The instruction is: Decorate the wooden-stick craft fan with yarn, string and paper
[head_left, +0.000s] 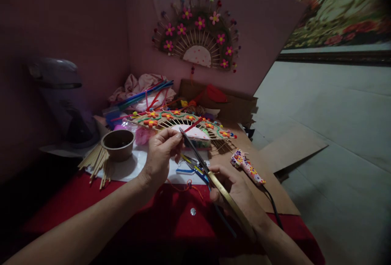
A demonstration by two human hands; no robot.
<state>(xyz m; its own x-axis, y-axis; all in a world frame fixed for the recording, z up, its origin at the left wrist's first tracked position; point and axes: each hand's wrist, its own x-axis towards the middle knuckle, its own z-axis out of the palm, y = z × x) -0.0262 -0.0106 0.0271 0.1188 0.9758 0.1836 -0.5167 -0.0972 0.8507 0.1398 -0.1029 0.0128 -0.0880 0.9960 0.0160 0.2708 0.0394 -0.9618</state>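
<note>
My left hand (161,151) is raised over the table with its fingers pinched together at the near end of a red pipe cleaner (194,124). My right hand (229,187) is wrapped round the gold handles of a pair of scissors (198,157), whose tips point up and left, close to my left fingertips. Behind both hands lies a fan-shaped piece (166,117) of brown material and sticks, with orange flowers and a pale half-round centre. Below the scissors, blue and yellow tools (195,166) are partly hidden by my right hand.
A brown bowl (118,144) stands beside wooden sticks (97,163) at the left. A flower-patterned glue gun (248,167) lies on cardboard (275,191) at the right. Orange thread (189,184) and a small silvery disc (193,212) are near the front. A finished-looking fan (200,22) hangs behind.
</note>
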